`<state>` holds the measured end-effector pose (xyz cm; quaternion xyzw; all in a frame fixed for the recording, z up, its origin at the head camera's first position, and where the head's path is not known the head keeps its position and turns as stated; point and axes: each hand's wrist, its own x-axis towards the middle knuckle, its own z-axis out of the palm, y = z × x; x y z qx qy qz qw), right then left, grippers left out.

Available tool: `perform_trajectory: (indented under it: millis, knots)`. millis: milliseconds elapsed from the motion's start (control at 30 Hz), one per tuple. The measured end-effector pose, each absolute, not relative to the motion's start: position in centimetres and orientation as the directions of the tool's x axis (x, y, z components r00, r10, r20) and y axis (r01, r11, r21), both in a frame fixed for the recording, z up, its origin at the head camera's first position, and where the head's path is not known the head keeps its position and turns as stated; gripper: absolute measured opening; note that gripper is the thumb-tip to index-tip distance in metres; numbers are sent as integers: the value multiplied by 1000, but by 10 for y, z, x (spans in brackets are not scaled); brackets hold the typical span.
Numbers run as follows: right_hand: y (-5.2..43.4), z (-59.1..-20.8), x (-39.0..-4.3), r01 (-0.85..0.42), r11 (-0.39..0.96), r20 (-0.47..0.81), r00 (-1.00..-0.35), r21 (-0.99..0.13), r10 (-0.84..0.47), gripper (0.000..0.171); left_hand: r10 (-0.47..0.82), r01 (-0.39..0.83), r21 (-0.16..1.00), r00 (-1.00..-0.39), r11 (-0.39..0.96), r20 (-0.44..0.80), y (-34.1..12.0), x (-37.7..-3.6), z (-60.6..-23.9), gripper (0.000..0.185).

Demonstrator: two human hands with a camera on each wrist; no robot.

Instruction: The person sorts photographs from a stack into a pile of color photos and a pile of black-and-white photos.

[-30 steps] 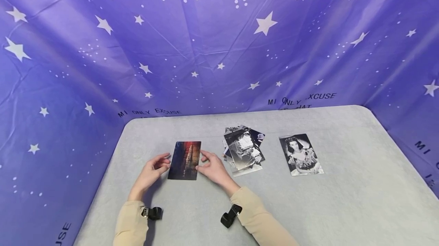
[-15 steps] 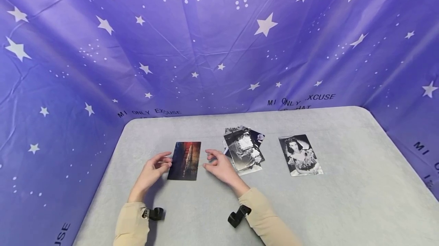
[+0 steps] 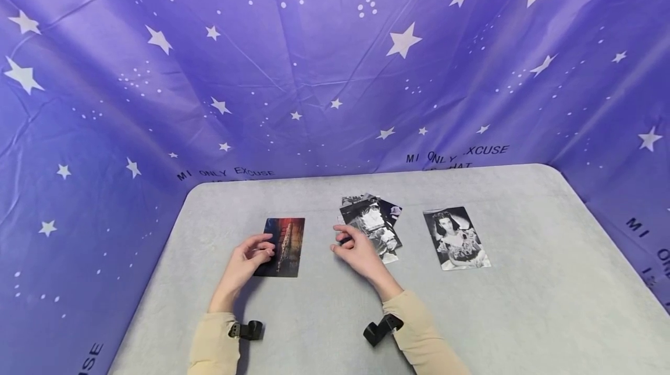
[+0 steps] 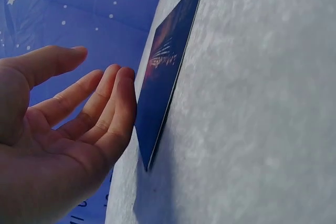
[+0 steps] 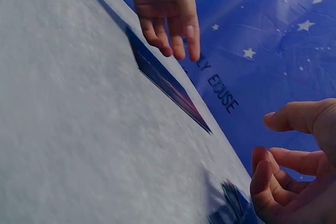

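Note:
A dark red-and-blue photo card with a pale ship-like shape lies at the left of the table. My left hand is over its left edge, fingers relaxed and holding nothing. In the left wrist view, the fingertips overlap the near side of the card. A loose pile of mostly black-and-white photos lies in the middle. My right hand covers the pile's lower left part, its fingers loosely bent and thumb apart. Nothing shows between those fingers in the right wrist view, where the pile appears below them.
A single black-and-white portrait photo lies to the right of the pile. Grey cloth covers the table. A purple curtain with white stars rises behind the table and along both sides.
My right hand has let go of the card's right edge and moved right to the pile. The left hand has shifted slightly right, over the card's left edge. The card stays put.

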<state>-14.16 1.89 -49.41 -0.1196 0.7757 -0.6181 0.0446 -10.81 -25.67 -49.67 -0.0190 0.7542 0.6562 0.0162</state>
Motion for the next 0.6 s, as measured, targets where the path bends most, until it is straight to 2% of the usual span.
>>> perform_trajectory:
  millis: [233,500,600]
  knots:
    - [33,-491,-146,-88,193,51,-980,-977,-190,36,25,-18,997,-999,78,-20,-250,-108,-497,38]
    - [52,-448,-134,-82,201,46,-983,-976,-176,33,73,-27,998,-997,59,-31,-237,-110,-499,40]
    - [59,-451,-137,-64,199,30,-985,-978,-170,32,79,-35,998,-996,48,-39,-233,-111,-500,40]
